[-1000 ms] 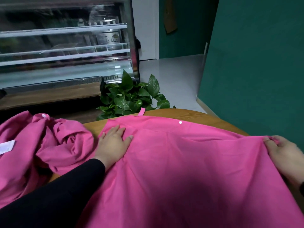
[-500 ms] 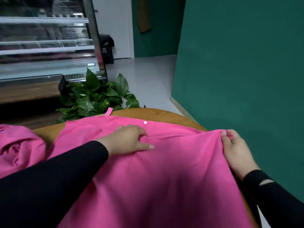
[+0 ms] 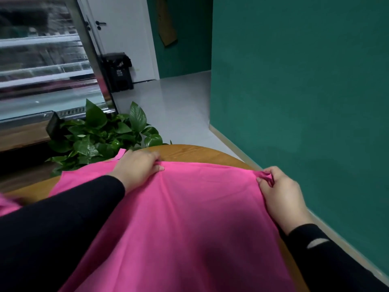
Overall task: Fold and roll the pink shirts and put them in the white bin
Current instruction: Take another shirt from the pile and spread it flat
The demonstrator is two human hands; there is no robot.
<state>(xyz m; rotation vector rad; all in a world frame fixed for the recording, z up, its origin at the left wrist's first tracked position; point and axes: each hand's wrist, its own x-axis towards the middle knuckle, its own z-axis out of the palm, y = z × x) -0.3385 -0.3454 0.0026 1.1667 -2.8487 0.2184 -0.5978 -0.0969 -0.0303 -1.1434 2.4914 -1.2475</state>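
Note:
A pink shirt (image 3: pixel 189 218) lies spread over the round wooden table (image 3: pixel 195 153). My left hand (image 3: pixel 136 167) lies on its far edge with the fingers curled into the cloth and the thumb pressing on top. My right hand (image 3: pixel 280 192) pinches a bunched corner of the shirt at the right. Another pink garment (image 3: pixel 8 204) shows only as a sliver at the far left edge. No white bin is in view.
A leafy green potted plant (image 3: pixel 101 138) stands just past the table's far edge. A glass display case (image 3: pixel 46 66) is at the back left, a black bin (image 3: pixel 119 72) by a white door, and a green wall (image 3: pixel 305 91) close on the right.
My left hand slid right along the shirt's far edge and curled into the cloth. My right hand gathered its corner inward. The view swung right, pushing the crumpled pink pile almost out of frame.

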